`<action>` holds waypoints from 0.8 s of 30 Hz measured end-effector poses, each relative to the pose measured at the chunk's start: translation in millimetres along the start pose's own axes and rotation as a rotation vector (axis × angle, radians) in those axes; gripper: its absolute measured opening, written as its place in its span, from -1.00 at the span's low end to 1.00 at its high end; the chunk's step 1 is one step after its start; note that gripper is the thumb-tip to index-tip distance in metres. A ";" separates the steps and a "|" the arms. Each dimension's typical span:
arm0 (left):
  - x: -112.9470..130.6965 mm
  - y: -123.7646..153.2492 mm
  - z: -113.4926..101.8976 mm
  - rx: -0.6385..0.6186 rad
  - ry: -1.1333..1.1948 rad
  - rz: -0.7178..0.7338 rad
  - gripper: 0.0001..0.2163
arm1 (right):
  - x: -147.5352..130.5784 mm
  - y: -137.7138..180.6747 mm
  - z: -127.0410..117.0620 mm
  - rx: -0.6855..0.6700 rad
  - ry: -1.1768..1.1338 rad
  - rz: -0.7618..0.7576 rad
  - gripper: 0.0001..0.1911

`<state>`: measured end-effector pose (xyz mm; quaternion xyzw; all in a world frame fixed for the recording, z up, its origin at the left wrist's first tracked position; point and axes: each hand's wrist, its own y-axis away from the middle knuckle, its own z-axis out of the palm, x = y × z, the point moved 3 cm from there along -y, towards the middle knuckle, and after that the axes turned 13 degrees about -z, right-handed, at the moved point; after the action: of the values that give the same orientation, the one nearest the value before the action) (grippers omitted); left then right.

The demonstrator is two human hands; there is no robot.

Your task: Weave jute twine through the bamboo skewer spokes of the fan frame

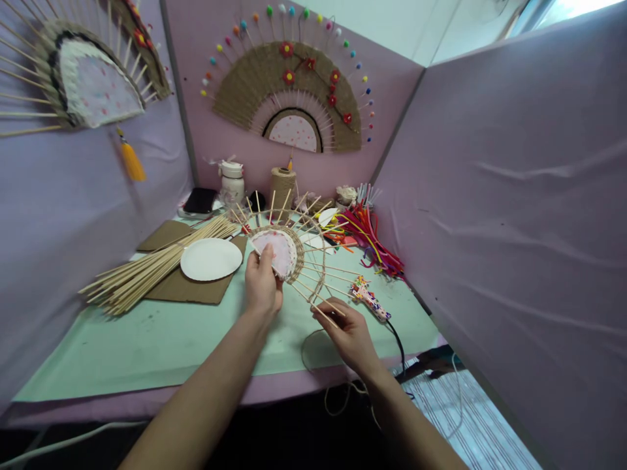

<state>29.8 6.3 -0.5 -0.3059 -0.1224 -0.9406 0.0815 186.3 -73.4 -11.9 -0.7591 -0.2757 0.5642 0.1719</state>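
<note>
My left hand (263,282) is closed on a half-round fan frame (297,256), thumb on its pink spotted centre. Thin wooden sticks spread from the woven twine band around that centre. A looser line of twine (324,261) crosses the sticks farther out. At the lower end of this line my right hand (345,329) pinches the twine beside the last sticks; its fingertips partly hide the hold. Loose twine hangs below the right hand toward the table edge. Beyond that hand lies a patterned glue gun (371,301) with a black cord.
Left on the table are a bundle of sticks (161,267), a white oval plate (211,259) and brown cardboard (196,289). A twine spool (283,189), a white bottle (232,181) and colourful pipe cleaners (375,241) stand or lie behind. A large finished fan (294,78) hangs on the back panel.
</note>
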 end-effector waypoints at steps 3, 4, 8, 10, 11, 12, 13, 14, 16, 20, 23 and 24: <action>-3.1 0.4 -0.6 0.011 0.025 -0.039 -0.86 | 0.6 1.2 -1.6 -0.018 0.047 -0.031 -0.86; -4.8 0.6 -0.8 0.014 0.033 -0.059 -0.88 | 0.9 1.7 -1.8 -0.020 0.069 -0.055 -0.87; -14.4 2.9 -0.7 0.024 0.044 -0.152 -0.91 | -0.5 2.8 1.1 -0.001 0.168 -0.255 -0.88; -17.6 4.2 -0.5 0.036 0.047 -0.182 -0.91 | -0.9 2.5 3.7 -0.008 0.201 -0.332 -0.84; -18.2 4.4 -0.5 0.042 0.051 -0.192 -0.92 | -0.4 2.1 4.7 -0.020 0.208 -0.343 -0.83; -18.0 4.2 -0.6 0.048 0.059 -0.198 -0.92 | 0.3 1.7 5.3 -0.046 0.212 -0.339 -0.82; -17.0 3.6 -0.8 0.055 0.069 -0.199 -0.93 | 1.4 1.4 5.3 -0.086 0.217 -0.322 -0.82; -15.3 2.7 -1.2 0.062 0.080 -0.194 -0.93 | 2.5 1.5 4.6 -0.134 0.226 -0.299 -0.83; -10.3 0.1 -2.2 0.076 0.101 -0.175 -0.92 | 4.8 3.0 0.1 -0.230 0.257 -0.245 -0.82; -1.1 -5.0 -5.0 0.120 0.143 -0.150 -0.92 | 11.2 10.0 -20.1 -0.281 0.242 -0.131 -0.77; 1.1 -7.2 -6.3 0.126 0.177 -0.145 -0.92 | 20.5 15.2 -33.9 -0.201 0.108 -0.031 -0.76; 1.0 -7.7 -6.4 0.117 0.184 -0.143 -0.92 | 24.6 16.3 -37.0 -0.139 0.059 0.013 -0.76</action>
<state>23.7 11.7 -6.3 -0.2037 -0.1905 -0.9594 0.0426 230.3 -69.3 -28.6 -0.7874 -0.3040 0.5219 0.1231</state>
